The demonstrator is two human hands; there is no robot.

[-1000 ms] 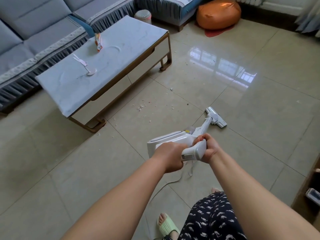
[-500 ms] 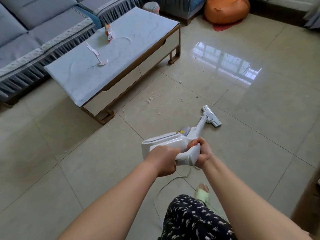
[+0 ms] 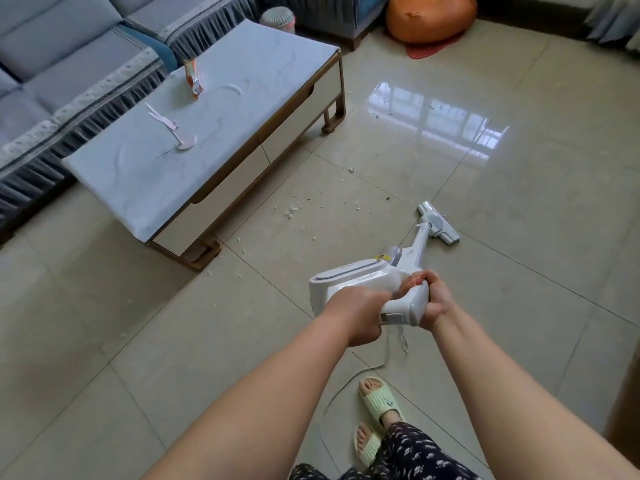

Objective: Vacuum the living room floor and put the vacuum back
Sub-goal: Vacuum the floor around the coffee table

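Observation:
A white stick vacuum (image 3: 360, 277) points away from me across the beige tiled floor (image 3: 519, 209). Its floor head (image 3: 439, 223) rests on a tile right of centre. My left hand (image 3: 356, 317) grips the handle from the left. My right hand (image 3: 434, 299) grips the same handle from the right. A thin white cord (image 3: 346, 386) trails from the handle to the floor by my feet. Small white crumbs (image 3: 294, 209) lie scattered on the tiles to the left of the floor head, near the coffee table.
A low coffee table (image 3: 221, 126) with a pale top stands at the left, carrying a snack wrapper (image 3: 194, 81) and a small pink stand (image 3: 173, 129). A grey sofa (image 3: 52, 81) runs behind it. An orange beanbag (image 3: 429, 15) sits at the back. My feet in green slippers (image 3: 379, 403) are below.
The view has shifted as I stepped; both feet now stand together. The vacuum's floor head sits slightly farther right of the crumbs. Both hands keep their hold.

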